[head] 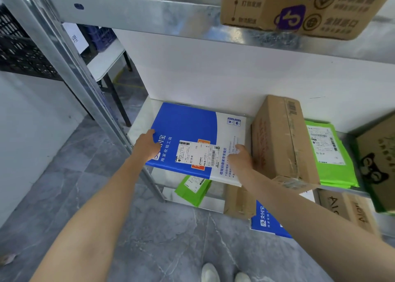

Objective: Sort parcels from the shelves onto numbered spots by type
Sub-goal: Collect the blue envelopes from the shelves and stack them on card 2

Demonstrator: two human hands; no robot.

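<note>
The parcel (192, 132), a flat blue and white pack, lies on the middle shelf (136, 130) at its left end, with its front edge overhanging. On its blue part white print reads 商家收钱工具, on its white part blue print reads 收钱码商家专享服务, and the logo is half covered by the left hand (147, 147). A white shipping label (196, 155) with barcodes sits across the middle over an orange sticker; its small print is too fine to read. The left hand holds the parcel's left front corner, one digit lying on top and the rest curled at the edge. The right hand (241, 158) grips the right edge, thumb pressed on the white face, fingers hidden down the gap against a taped brown carton (282, 140) that stands just beside the parcel. Beyond the carton lies a green mailer (333, 164) with its own label, then a box printed with a black cat face (374, 170). On the shelf above, a top carton (299, 5) bears a purple logo and blurred brown print. The shelf below holds a lower mailer (192, 190), green, and a second blue pack (265, 219) marked 支付宝. A steel post (70, 67) rises at the left, with a black crate (19, 46) behind it and a sign (75, 38) showing 理
</note>
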